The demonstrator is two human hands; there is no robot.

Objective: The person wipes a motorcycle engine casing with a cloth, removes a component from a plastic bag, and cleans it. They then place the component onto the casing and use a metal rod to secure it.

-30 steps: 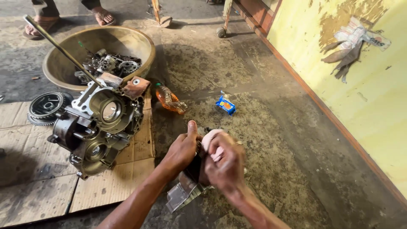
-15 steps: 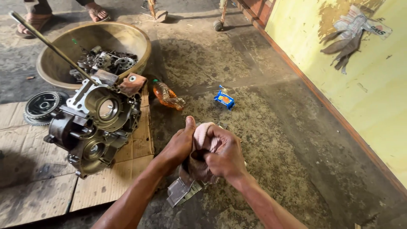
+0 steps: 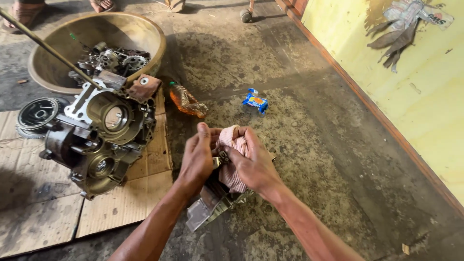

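Note:
My left hand [image 3: 199,157] and my right hand [image 3: 253,163] meet over the concrete floor. Between them is a small metal part [image 3: 222,157], mostly hidden, with a pink striped rag [image 3: 234,143] wrapped over it. My right hand presses the rag onto the part while my left hand grips the part from the other side. Below the hands a flat grey metal cover [image 3: 205,212] lies on the floor. To the left a greasy engine crankcase [image 3: 99,133] rests on cardboard [image 3: 125,203].
A large tan basin [image 3: 145,36] with several gears and engine parts stands at the upper left, a long rod [image 3: 46,46] leaning across it. An orange plastic bottle [image 3: 186,101] and a blue wrapper [image 3: 255,101] lie on the floor. A clutch disc [image 3: 37,113] sits far left. A yellow wall [image 3: 411,87] runs along the right.
My hands have shifted slightly, and the rag has turned over the part between them. The view has moved closer to the floor.

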